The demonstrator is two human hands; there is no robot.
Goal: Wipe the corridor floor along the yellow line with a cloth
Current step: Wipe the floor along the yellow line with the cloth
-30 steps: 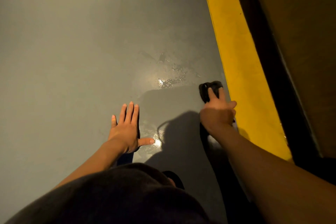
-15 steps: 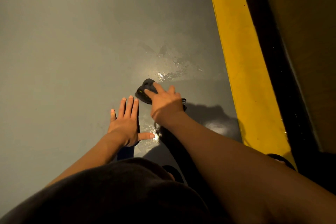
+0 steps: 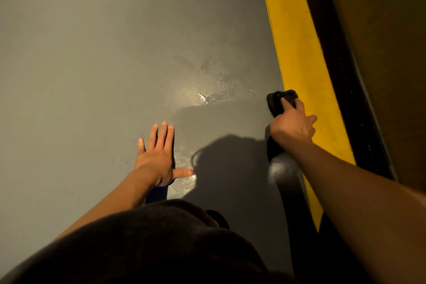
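Head view — left hand (image 3: 159, 159) flat, splayed

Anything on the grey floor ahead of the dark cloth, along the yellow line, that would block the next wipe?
Nothing visible does. The right hand grips the dark crumpled cloth at the edge of the yellow painted line; the grey floor ahead shows only a wet glistening patch to the cloth's left.

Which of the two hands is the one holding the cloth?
The right hand, beside the yellow line, grips the dark cloth; the left hand lies flat, empty.
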